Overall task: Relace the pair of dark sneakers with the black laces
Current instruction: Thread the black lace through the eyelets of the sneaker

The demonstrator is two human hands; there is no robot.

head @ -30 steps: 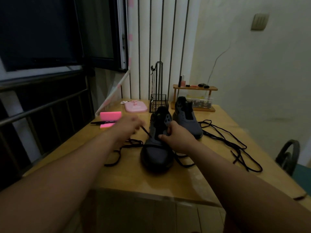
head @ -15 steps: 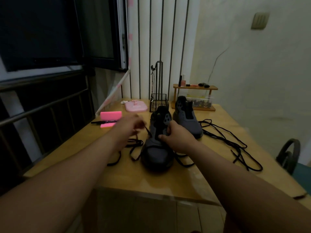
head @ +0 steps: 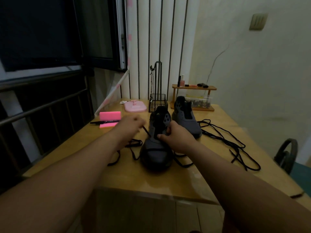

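1. The left hand [head: 130, 126] is pinching a black lace [head: 146, 131] in curled fingers. The strand is running taut from them down to the left eyelets of the near sneaker [head: 156, 154].
2. The right hand [head: 175, 137] is gripping that sneaker's right eyelet flap, fingers curling over its edge and thumb pointing across the tongue.
3. Both forearms are reaching forward over the table [head: 168, 184], the left hand hovering above it.
4. The second sneaker [head: 186, 121] is standing just behind, a loose lace [head: 225, 142] sprawling to its right.
5. The left fingertips are showing blurred, so the exact pinch is hard to make out.
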